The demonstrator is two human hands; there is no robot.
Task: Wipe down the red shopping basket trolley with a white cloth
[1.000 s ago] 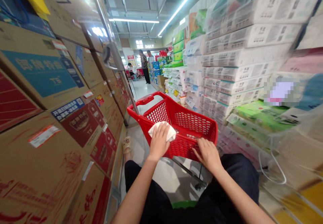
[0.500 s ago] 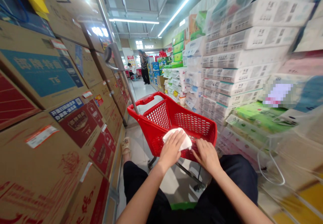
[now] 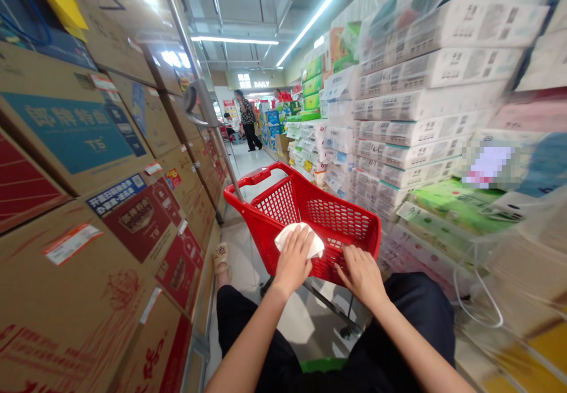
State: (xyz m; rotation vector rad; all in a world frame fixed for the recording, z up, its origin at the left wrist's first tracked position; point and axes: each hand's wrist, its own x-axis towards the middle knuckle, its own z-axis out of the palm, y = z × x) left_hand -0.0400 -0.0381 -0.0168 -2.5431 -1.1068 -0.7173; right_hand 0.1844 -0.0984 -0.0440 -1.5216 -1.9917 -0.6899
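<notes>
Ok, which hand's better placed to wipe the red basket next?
Likely left: left hand has white cloth beneath it, against the red basket; right hand rests at its near side, no cloth visible.

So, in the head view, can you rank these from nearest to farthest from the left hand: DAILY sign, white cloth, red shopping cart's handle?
1. White cloth: under the left hand.
2. Red shopping cart's handle: ahead, toward the left, at the cart's far end.
3. DAILY sign: high up, far beyond the cart.
</notes>
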